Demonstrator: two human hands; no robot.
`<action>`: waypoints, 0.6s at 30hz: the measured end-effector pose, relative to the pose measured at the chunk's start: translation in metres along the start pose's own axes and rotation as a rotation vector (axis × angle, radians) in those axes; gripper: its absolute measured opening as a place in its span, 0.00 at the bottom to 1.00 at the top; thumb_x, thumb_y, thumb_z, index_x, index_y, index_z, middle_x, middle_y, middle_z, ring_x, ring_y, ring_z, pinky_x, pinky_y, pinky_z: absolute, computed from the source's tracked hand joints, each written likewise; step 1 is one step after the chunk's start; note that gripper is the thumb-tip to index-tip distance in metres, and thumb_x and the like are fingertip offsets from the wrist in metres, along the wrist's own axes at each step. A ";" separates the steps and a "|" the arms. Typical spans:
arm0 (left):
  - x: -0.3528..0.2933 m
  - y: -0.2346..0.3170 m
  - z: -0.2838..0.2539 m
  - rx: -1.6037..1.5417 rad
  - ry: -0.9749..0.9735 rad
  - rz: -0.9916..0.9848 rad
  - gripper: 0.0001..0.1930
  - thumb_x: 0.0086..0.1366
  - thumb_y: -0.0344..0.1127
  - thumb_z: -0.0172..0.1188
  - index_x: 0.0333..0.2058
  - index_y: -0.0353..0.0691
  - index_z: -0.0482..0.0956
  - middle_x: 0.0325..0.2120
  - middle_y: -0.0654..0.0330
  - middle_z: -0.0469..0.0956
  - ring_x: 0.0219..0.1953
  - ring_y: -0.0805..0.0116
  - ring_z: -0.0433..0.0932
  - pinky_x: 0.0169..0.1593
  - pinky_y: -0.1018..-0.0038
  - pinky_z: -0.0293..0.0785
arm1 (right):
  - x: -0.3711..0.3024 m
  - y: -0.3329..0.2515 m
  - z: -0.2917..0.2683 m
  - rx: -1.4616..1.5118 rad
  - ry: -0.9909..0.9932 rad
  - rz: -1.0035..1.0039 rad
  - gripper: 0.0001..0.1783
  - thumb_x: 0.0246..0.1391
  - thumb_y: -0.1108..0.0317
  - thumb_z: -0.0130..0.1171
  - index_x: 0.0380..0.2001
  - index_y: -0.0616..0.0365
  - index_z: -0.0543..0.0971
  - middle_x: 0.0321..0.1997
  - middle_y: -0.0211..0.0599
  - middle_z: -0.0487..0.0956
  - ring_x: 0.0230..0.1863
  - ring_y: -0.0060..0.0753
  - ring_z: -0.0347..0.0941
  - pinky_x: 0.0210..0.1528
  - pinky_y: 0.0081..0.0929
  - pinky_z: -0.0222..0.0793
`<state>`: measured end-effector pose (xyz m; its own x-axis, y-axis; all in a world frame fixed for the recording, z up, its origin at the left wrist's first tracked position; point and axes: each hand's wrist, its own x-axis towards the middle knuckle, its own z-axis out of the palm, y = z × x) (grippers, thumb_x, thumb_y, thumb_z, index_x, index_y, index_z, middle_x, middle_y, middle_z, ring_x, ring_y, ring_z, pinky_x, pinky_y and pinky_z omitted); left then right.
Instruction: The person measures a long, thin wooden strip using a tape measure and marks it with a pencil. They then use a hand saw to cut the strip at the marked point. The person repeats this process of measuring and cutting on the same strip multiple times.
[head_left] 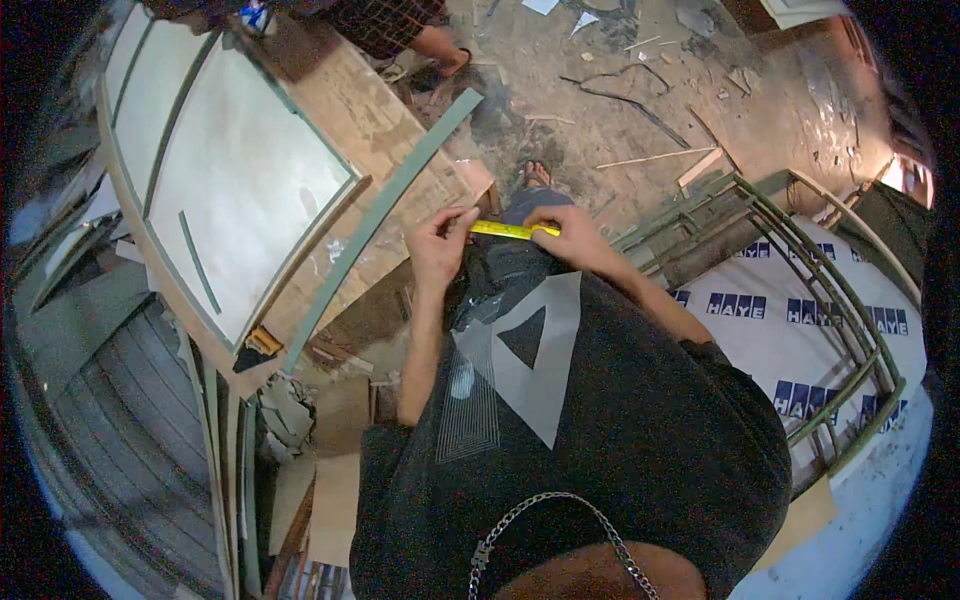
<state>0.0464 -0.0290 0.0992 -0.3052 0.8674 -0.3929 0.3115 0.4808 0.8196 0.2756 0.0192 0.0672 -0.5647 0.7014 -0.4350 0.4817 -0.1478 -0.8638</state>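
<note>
Left forearm (422, 350), bare: extended forward from a black short cloth sleeve (385, 460), nearly straight in line with the hand. Left hand (436, 248), bare: raised ahead of the torso, fingers bent, thumb and forefinger drawn together in a pinch toward the right. Right forearm (655, 300), bare: angled forward and inward across the front of the body, elbow out to the side. Right hand (572, 238), bare: turned leftward, fingers curled, thumb pressed in toward them on the torso side. Both hands: about level, facing each other, near but apart. One foot (538, 174): toes showing, beyond the hands.
</note>
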 end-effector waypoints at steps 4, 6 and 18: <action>-0.003 -0.047 -0.054 -0.286 0.280 -0.044 0.11 0.58 0.34 0.67 0.36 0.33 0.82 0.22 0.63 0.78 0.20 0.79 0.74 0.25 0.83 0.71 | 0.012 -0.003 -0.007 -0.130 -0.024 -0.134 0.18 0.46 0.57 0.57 0.37 0.54 0.82 0.33 0.46 0.81 0.35 0.46 0.78 0.43 0.36 0.73; -0.011 -0.078 -0.100 -0.286 0.432 -0.063 0.12 0.58 0.35 0.68 0.37 0.33 0.81 0.22 0.63 0.78 0.19 0.79 0.73 0.23 0.83 0.70 | 0.017 0.001 -0.013 -0.211 -0.090 -0.148 0.18 0.48 0.57 0.57 0.39 0.55 0.82 0.35 0.46 0.81 0.37 0.45 0.78 0.44 0.36 0.72; -0.106 -0.236 -0.292 -0.458 0.734 -0.184 0.11 0.60 0.33 0.66 0.37 0.33 0.80 0.30 0.58 0.83 0.23 0.80 0.74 0.27 0.83 0.70 | 0.061 -0.104 0.024 -0.390 -0.493 -0.011 0.21 0.58 0.54 0.56 0.43 0.61 0.79 0.36 0.42 0.81 0.35 0.33 0.76 0.41 0.30 0.71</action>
<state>-0.2572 -0.2719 0.0693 -0.8646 0.4051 -0.2973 -0.1425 0.3696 0.9182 0.1747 0.0605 0.1237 -0.7685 0.2840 -0.5733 0.6309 0.1877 -0.7528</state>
